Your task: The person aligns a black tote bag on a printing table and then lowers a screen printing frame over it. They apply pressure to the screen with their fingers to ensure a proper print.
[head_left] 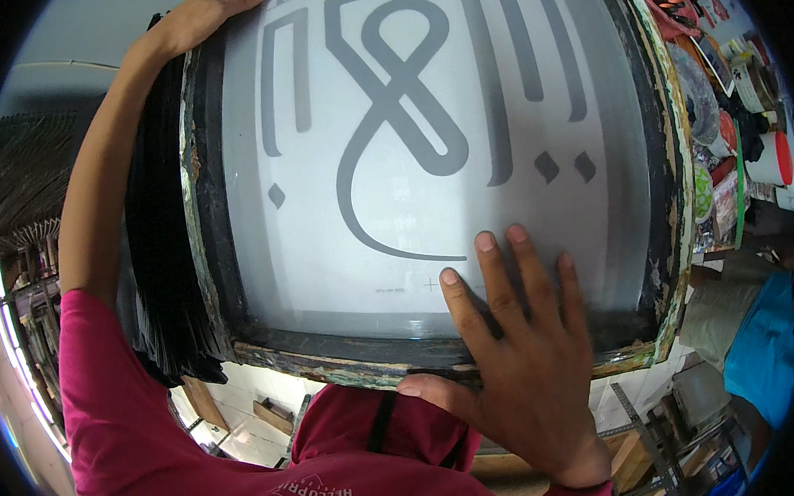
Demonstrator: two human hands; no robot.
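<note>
In front of me lies a large screen-printing frame with a worn, paint-crusted edge. Its pale, taut mesh carries a design of dark grey curved strokes and small diamonds. My right hand rests with fingers spread over the near right part of the mesh; its thumb lies at the frame's near rail. At the far left, my left hand reaches across the frame's side, its fingers stretched onto the mesh border. Both hands are empty. The picture's top edge cuts off the far end of the frame.
To the right, a crowded table holds a red-and-white tub, a phone and several containers. A bright blue cloth or bag is beyond the frame's right side. Black folded material hangs along the left. Metal shelving bars stand at the lower right.
</note>
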